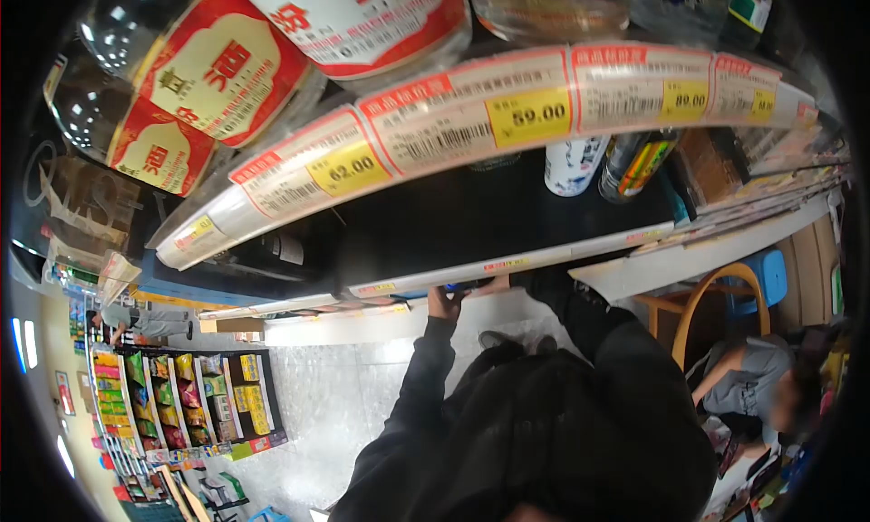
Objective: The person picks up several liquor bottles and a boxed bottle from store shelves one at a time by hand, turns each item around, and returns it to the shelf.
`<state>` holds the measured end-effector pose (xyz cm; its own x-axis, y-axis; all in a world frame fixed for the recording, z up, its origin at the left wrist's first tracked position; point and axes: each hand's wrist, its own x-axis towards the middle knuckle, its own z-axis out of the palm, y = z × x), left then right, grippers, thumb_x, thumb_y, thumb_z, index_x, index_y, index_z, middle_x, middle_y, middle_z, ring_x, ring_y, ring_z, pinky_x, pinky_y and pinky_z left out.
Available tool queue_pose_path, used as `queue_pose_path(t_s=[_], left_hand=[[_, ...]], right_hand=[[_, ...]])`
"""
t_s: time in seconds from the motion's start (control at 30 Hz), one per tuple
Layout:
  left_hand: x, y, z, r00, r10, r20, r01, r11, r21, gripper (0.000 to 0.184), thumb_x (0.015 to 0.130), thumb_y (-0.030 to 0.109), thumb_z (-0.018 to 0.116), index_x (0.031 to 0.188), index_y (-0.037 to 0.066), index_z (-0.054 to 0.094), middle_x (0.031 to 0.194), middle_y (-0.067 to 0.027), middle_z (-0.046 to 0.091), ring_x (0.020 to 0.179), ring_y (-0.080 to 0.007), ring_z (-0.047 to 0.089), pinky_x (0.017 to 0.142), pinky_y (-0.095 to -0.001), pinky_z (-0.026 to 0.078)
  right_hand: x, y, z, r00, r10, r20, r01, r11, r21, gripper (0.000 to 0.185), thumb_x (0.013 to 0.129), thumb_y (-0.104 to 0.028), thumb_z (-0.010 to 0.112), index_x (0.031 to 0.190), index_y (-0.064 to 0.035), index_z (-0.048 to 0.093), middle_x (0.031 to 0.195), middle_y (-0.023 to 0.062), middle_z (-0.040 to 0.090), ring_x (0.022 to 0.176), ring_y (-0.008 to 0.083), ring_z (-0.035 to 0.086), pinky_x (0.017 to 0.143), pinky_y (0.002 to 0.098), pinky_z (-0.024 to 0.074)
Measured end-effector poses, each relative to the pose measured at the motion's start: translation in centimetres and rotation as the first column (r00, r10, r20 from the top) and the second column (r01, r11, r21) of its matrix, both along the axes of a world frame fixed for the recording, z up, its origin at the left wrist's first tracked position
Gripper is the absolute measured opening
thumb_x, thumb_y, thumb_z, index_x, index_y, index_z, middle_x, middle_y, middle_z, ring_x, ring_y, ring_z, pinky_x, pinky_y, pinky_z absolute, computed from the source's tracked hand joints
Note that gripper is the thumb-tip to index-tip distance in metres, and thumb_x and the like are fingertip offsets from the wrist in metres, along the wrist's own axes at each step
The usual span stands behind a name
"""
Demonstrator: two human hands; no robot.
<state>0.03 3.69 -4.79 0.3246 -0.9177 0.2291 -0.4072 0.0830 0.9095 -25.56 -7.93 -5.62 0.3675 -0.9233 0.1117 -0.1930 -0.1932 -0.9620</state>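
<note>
Below the edge of the lower shelf, my left hand is closed round a small dark object with a blue part; its kind is hidden by the fingers and the shelf. My right hand is close beside it, at the other end of that object. The shelf edge covers most of its fingers, so its grip does not show. Above both hands, a white printed bottle and a dark bottle with a colourful label stand on the black shelf surface.
Large bottles with red and white labels crowd the upper shelf, behind a curved price strip. A wooden chair and a seated person are at right. At left are a snack rack and another person.
</note>
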Motion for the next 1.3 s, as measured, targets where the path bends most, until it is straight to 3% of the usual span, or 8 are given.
queue_pose_path(t_s=[0.03,0.3,0.43,0.47,0.77,0.87,0.93,1.3], left_hand=[[0.2,-0.2,-1.0,0.988,0.024,-0.155,-0.022,1.000,0.018,0.061,0.066,-0.002,0.078,0.115,0.001,0.044,0.104,-0.0184,0.057,0.097,-0.0346,0.057,0.082,-0.0409,0.046],[1.6,-1.2,-1.1,0.964,-0.099,-0.246,0.125,0.988,0.090,0.049,0.066,-0.002,0.078,0.109,0.000,0.055,0.101,-0.0165,0.062,0.094,-0.0320,0.059,0.081,-0.0384,0.047],[0.2,-1.6,1.6,0.986,-0.055,-0.157,0.063,0.997,0.046,0.046,0.067,0.002,0.079,0.106,0.000,0.055,0.096,-0.0155,0.064,0.089,-0.0275,0.061,0.079,-0.0357,0.048],[0.5,-1.6,1.2,0.991,-0.065,-0.115,0.076,0.992,0.098,0.048,0.068,-0.004,0.075,0.111,0.003,0.054,0.101,-0.0089,0.063,0.092,-0.0194,0.060,0.081,-0.0317,0.048],[0.6,-2.2,-0.1,0.971,-0.101,-0.216,0.132,0.982,0.132,0.045,0.069,-0.008,0.073,0.109,0.003,0.055,0.099,-0.0073,0.063,0.091,-0.0181,0.060,0.080,-0.0314,0.049],[-0.1,-2.9,0.1,0.973,-0.114,-0.201,0.138,0.984,0.109,0.038,0.068,0.003,0.078,0.101,0.001,0.060,0.095,-0.0137,0.066,0.088,-0.0266,0.063,0.076,-0.0360,0.049],[-0.9,-3.3,-0.3,0.979,-0.180,-0.099,0.193,0.972,0.137,0.046,0.070,-0.010,0.071,0.110,0.003,0.053,0.102,-0.0079,0.061,0.097,-0.0192,0.058,0.085,-0.0320,0.049],[-5.7,-5.6,1.0,0.938,-0.290,-0.189,0.326,0.925,0.194,0.051,0.070,-0.012,0.072,0.113,0.004,0.049,0.107,-0.0101,0.059,0.102,-0.0215,0.057,0.091,-0.0342,0.048]], right_hand=[[-0.5,-0.2,0.2,0.999,-0.034,-0.020,0.034,0.999,-0.014,0.048,0.087,-0.031,0.060,0.125,-0.0062,0.045,0.124,0.0108,0.051,0.116,0.0241,0.047,0.100,0.0401,0.0361],[1.8,-2.2,1.1,0.984,-0.140,-0.112,0.121,0.979,-0.164,0.045,0.088,-0.030,0.059,0.124,-0.0060,0.045,0.123,0.0109,0.052,0.115,0.0241,0.048,0.099,0.0396,0.0368],[4.9,-2.9,0.6,0.966,-0.172,-0.195,0.127,0.967,-0.223,0.044,0.089,-0.030,0.059,0.124,-0.0060,0.046,0.122,0.0110,0.052,0.114,0.0241,0.049,0.098,0.0394,0.0372],[5.5,-2.9,0.4,0.962,-0.177,-0.209,0.128,0.966,-0.226,0.044,0.089,-0.030,0.059,0.123,-0.0059,0.046,0.121,0.0110,0.052,0.114,0.0241,0.049,0.098,0.0393,0.0372],[6.0,-2.7,0.4,0.951,-0.226,-0.212,0.173,0.955,-0.240,0.041,0.090,-0.029,0.057,0.122,-0.0058,0.046,0.119,0.0112,0.053,0.112,0.0241,0.050,0.097,0.0387,0.0381],[5.0,-2.5,0.6,0.950,-0.246,-0.194,0.198,0.951,-0.238,0.040,0.090,-0.028,0.057,0.122,-0.0057,0.046,0.119,0.0112,0.053,0.112,0.0241,0.050,0.096,0.0385,0.0383],[4.1,-2.5,0.8,0.947,-0.266,-0.181,0.220,0.946,-0.238,0.040,0.090,-0.028,0.057,0.121,-0.0057,0.046,0.118,0.0113,0.053,0.111,0.0241,0.050,0.096,0.0384,0.0385],[-2.5,-2.9,1.4,0.902,-0.408,-0.143,0.372,0.901,-0.224,0.037,0.091,-0.027,0.055,0.120,-0.0054,0.047,0.116,0.0115,0.054,0.109,0.0242,0.051,0.094,0.0377,0.0395]])
